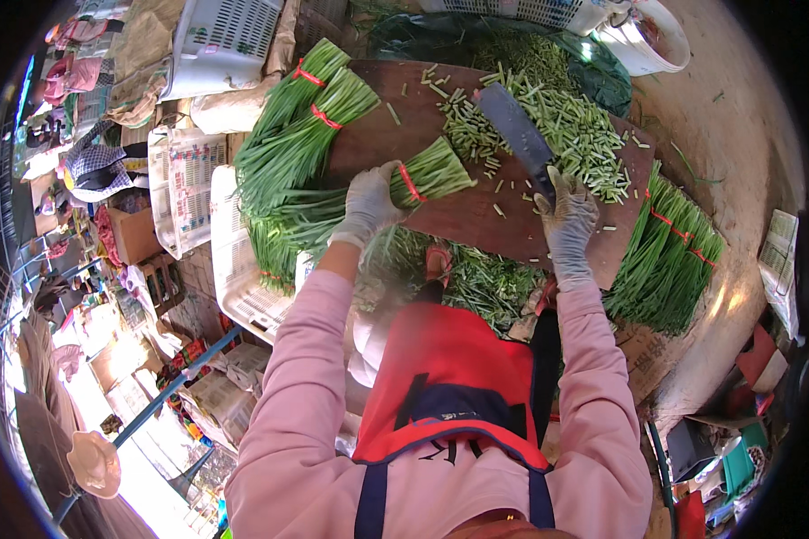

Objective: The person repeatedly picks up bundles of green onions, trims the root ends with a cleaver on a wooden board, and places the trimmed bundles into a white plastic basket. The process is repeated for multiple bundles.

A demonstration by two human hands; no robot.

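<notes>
My gloved left hand [375, 202] grips a bunch of green chives [441, 168] just behind its red tie. The trimmed stem ends point right over the brown board [468, 222], while the leaves trail off to the left. In my gloved right hand [572, 219] is a dark cleaver [514, 128], held by the handle with its blade slanting away to the upper left. The blade is over a heap of cut stem pieces [573, 135]. Two more tied bunches [296, 128] lie at the board's far left.
Tied bunches [667, 263] are stacked right of the board. White plastic crates [226, 47] stand at the left, one low crate [232, 249] close by. A dark green plastic sheet [411, 37] and a white bucket [637, 47] are beyond the board. Loose leaves [482, 276] cover the ground by my feet.
</notes>
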